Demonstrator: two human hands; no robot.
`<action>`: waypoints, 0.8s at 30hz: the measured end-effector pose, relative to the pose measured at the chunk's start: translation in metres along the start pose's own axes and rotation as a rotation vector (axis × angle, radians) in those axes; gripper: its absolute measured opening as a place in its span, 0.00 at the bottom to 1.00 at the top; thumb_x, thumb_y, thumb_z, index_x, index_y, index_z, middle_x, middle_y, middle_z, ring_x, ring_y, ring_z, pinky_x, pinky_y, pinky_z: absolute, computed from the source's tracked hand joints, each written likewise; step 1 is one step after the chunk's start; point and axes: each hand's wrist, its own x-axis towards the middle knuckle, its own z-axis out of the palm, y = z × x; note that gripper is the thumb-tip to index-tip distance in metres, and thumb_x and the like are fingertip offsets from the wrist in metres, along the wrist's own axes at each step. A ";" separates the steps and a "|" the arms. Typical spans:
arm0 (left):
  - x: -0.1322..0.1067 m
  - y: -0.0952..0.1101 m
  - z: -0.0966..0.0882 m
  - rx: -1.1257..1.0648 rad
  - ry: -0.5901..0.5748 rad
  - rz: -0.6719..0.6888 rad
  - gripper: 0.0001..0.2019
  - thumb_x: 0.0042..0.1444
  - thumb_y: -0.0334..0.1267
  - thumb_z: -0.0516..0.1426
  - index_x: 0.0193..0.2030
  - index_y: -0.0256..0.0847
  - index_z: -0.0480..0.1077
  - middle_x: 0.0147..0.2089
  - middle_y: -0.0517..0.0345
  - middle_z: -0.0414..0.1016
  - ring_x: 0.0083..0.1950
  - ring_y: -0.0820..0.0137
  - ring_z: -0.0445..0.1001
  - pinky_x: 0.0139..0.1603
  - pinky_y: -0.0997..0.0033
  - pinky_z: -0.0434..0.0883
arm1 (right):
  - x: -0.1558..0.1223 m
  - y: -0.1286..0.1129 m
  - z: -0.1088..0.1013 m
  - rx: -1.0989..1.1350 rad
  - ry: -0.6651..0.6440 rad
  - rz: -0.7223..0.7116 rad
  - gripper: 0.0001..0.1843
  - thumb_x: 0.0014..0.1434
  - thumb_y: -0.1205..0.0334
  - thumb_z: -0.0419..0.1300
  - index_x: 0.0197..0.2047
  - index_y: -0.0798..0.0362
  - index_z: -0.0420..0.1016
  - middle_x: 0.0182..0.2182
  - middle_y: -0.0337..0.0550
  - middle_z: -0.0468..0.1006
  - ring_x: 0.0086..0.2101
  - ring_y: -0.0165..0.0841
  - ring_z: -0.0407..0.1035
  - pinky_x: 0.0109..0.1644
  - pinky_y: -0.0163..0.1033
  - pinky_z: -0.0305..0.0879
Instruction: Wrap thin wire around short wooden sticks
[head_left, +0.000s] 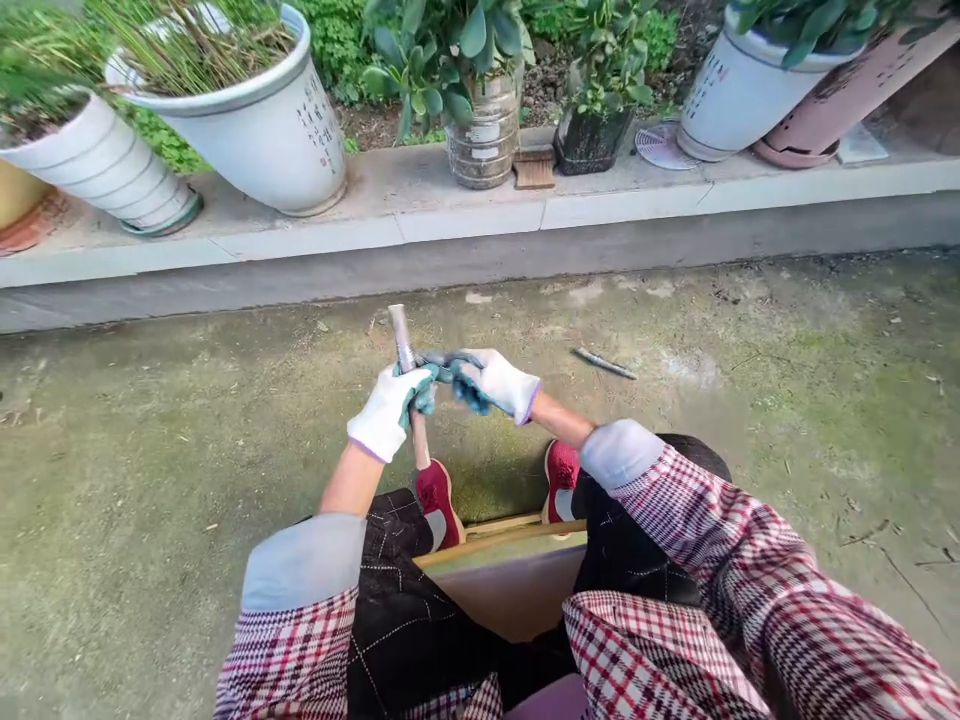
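In a white glove with teal-coated fingers, my left hand (394, 405) is closed around a straight stick (402, 338), held nearly upright. The stick's upper part is silvery grey and its lower end is pale, like bare wood. My right hand (491, 385), gloved the same way, grips a dark hand tool (446, 364) that looks like pliers or shears. That tool's front end reaches to the stick beside my left fingers; whether it bites on the stick I cannot make out. Blur softens the right fingers.
A thin dark rod (604, 362) lies on the mossy concrete ground (187, 430). Ahead, a low ledge (465, 225) carries several potted plants, including a large white pot (247, 140), and a small brown brush (535, 170). Between my red shoes is a wooden bar (502, 543).
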 end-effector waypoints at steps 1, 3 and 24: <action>0.004 0.001 0.000 0.004 0.008 -0.009 0.15 0.42 0.32 0.63 0.40 0.36 0.70 0.27 0.62 0.75 0.16 0.82 0.56 0.17 0.77 0.59 | -0.003 0.000 -0.006 -0.007 0.033 0.021 0.16 0.69 0.59 0.48 0.46 0.56 0.75 0.22 0.32 0.71 0.18 0.25 0.59 0.23 0.31 0.58; 0.012 0.001 -0.001 0.021 0.014 -0.018 0.16 0.42 0.33 0.63 0.42 0.36 0.71 0.29 0.59 0.77 0.16 0.82 0.55 0.18 0.77 0.58 | -0.009 -0.003 -0.019 -0.106 0.079 0.010 0.16 0.66 0.56 0.52 0.44 0.57 0.77 0.22 0.32 0.67 0.20 0.25 0.57 0.26 0.32 0.55; 0.020 -0.013 0.004 1.285 0.035 0.032 0.17 0.64 0.39 0.51 0.55 0.40 0.74 0.41 0.49 0.82 0.32 0.67 0.76 0.32 0.71 0.69 | -0.018 -0.009 -0.023 -0.858 -0.170 -0.010 0.14 0.67 0.61 0.55 0.44 0.52 0.82 0.34 0.40 0.82 0.29 0.29 0.67 0.35 0.35 0.57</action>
